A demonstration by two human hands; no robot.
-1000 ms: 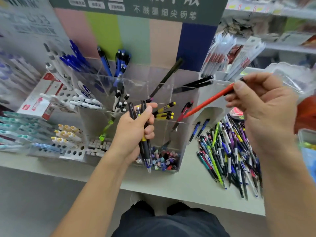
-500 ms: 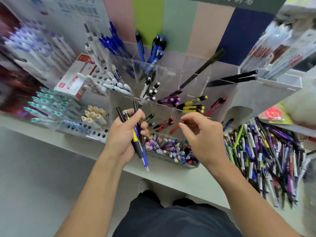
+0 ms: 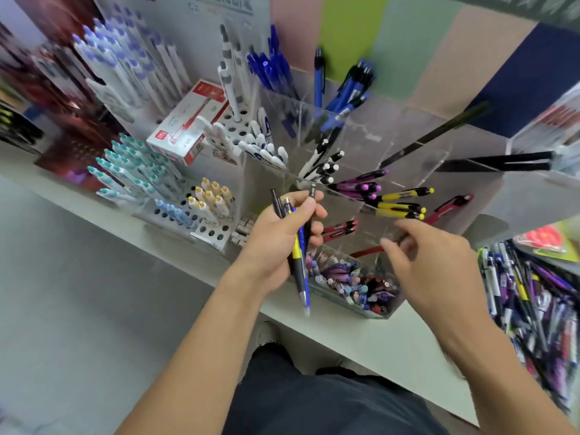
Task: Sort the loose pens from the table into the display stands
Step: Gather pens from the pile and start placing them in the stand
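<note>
Left hand [image 3: 276, 243] clenched, right hand [image 3: 436, 265] loosely curled

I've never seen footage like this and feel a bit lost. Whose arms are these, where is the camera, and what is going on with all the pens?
There is no machine: a person wears a camera on the head, looking down at both arms. The left hand grips a bundle of pens. The right hand reaches toward a red pen leaning in the clear display stand; blur hides whether it pinches it. The stand's compartments hold pens grouped by colour. A pile of loose pens lies on the table at the right.
</note>
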